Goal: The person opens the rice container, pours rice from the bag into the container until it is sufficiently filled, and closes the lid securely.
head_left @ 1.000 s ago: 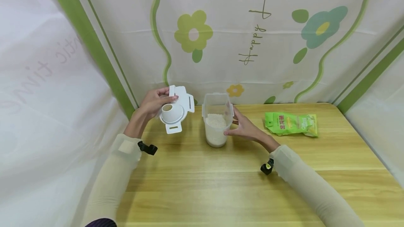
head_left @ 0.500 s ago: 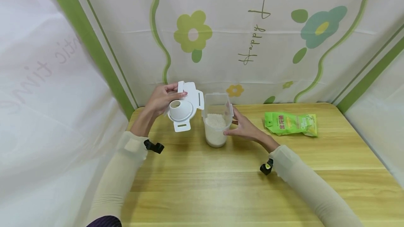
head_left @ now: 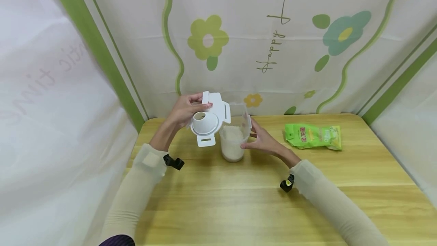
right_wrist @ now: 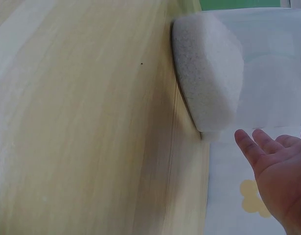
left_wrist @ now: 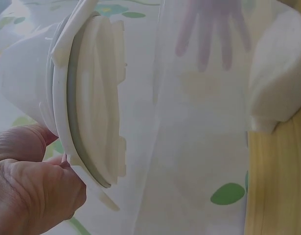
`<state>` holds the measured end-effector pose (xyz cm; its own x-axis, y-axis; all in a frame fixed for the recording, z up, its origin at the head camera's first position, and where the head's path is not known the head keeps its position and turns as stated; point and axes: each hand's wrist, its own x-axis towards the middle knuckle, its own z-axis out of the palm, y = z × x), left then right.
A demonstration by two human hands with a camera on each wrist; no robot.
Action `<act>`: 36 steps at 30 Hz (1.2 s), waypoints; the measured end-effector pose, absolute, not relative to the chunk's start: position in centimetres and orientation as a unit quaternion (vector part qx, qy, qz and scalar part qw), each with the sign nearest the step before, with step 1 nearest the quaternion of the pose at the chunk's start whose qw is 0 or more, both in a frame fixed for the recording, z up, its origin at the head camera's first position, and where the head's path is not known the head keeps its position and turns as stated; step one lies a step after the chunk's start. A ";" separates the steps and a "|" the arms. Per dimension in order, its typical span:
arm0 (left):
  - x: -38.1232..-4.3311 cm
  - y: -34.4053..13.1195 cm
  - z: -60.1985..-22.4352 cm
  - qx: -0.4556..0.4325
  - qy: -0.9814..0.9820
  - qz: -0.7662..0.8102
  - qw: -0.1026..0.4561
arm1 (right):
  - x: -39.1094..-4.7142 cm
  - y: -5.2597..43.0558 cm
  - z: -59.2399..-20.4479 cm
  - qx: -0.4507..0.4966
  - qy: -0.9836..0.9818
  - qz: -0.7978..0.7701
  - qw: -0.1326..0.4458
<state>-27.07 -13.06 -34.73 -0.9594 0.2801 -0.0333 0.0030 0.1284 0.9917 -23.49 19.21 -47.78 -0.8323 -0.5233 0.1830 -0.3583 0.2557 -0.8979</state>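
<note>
My left hand [head_left: 186,110] pinches a white lid [head_left: 215,101] by its edge. The lid carries a raised round spout and slotted side tabs; a grey seal rings its underside, which faces right in the left wrist view. In the head view the lid's right tab overlaps the left rim of a clear plastic container [head_left: 233,136]. White grains like rice [right_wrist: 209,71] fill the container's lower part, and it stands upright and uncovered on the table. With thumb in front and fingers at its far side, my right hand [head_left: 262,137] holds the container's right wall.
A green packet [head_left: 313,136] with yellow print lies on the wooden table [head_left: 246,204], right of my right hand. Close behind the container hangs a white flowered curtain [head_left: 239,48]. Another white sheet [head_left: 44,124] hangs along the left.
My left hand has carried the lid rightward, from beside the container to overlapping its rim in the head view. The right hand and container have stayed in place.
</note>
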 end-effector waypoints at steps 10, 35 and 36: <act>-27.2 -10.9 -34.4 0.118 0.726 0.667 0.121 | -23.7 19.3 -47.5 -0.278 0.794 -0.537 0.068; -26.4 -6.4 -35.2 0.150 0.762 0.616 0.132 | -23.8 19.1 -47.4 -0.280 0.787 -0.547 0.057; -26.4 -6.3 -35.3 0.150 0.760 0.618 0.133 | -23.8 19.1 -47.4 -0.282 0.786 -0.548 0.057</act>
<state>-26.41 -6.30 -35.28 -0.9198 0.3919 -0.0175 0.0628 0.1912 0.9795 -23.83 19.08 -47.42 -0.8349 -0.5055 0.2180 -0.3796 0.2420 -0.8929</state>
